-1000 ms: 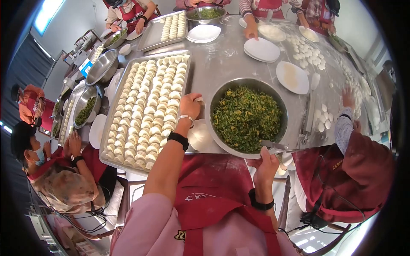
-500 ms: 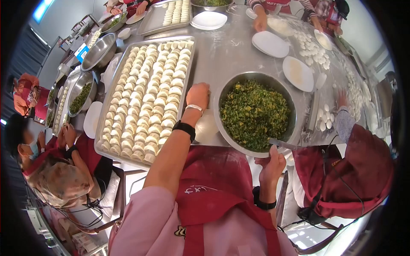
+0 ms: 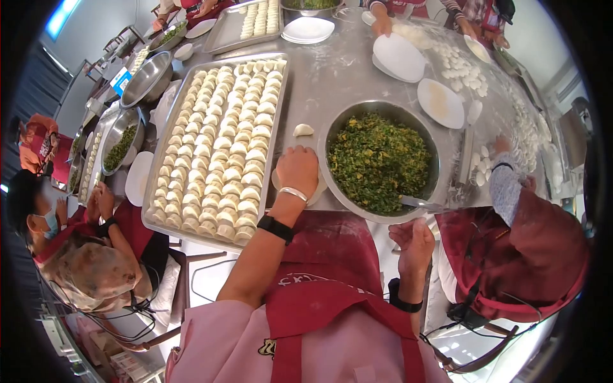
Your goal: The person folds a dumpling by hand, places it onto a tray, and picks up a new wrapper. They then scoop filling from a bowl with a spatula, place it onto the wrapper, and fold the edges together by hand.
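My left hand (image 3: 297, 171) is palm down over a pale round piece (image 3: 318, 186) between the dumpling tray and the bowl, with nothing visible in its fingers. Just beyond its fingertips, a single folded dumpling (image 3: 303, 130) lies on the steel table (image 3: 332, 70). The large metal bowl (image 3: 324, 185) holds chopped green and yellow filling (image 3: 380, 159). A metal utensil (image 3: 420, 203) leans over the bowl's front right rim. Below it, my right hand (image 3: 412, 239) is cupped palm up off the table edge, its fingers loosely bent and nothing visible in them.
Rows of dumplings fill the tray (image 3: 148, 207) to the left. White plates (image 3: 399, 57) (image 3: 440, 103) and dough pieces (image 3: 466, 76) lie at the right. A co-worker's hand (image 3: 381, 25) touches one plate. Other people sit left and right; more bowls (image 3: 148, 78) stand at the left.
My left hand has drawn back toward me, uncovering the dumpling on the table. My right hand has moved slightly right, away from the utensil. A co-worker has raised one plate off another.
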